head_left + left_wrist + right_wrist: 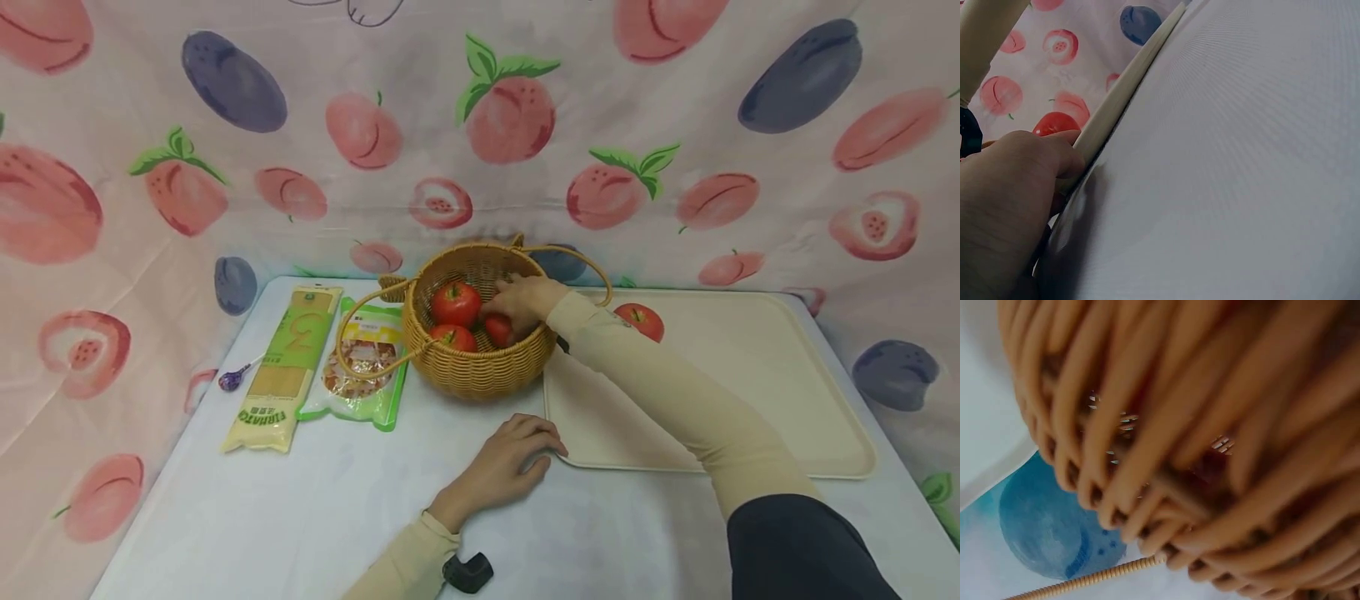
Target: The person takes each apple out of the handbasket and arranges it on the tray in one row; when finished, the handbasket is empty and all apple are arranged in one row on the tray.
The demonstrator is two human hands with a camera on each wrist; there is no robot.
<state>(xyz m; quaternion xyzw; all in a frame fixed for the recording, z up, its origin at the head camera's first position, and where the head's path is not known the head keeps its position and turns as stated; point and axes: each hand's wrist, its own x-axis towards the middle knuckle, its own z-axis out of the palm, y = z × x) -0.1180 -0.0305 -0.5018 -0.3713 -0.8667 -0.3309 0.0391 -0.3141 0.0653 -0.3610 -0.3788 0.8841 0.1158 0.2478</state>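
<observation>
My right hand reaches over the rim into a woven wicker basket and grips a red apple inside it. Two more apples lie in the basket: one red apple behind, another apple in front. The weave of the basket wall fills most of the right wrist view and hides that hand there. My left hand rests palm-down on the table, its fingertips right at the near left corner of a cream tray. The tray's edge runs past those fingers in the left wrist view.
A single apple sits on the tray's far left part. Left of the basket lie a green-and-white food bag, a long noodle packet and a purple-wrapped lollipop. The basket's two handles flop outward. A fruit-print cloth hangs behind.
</observation>
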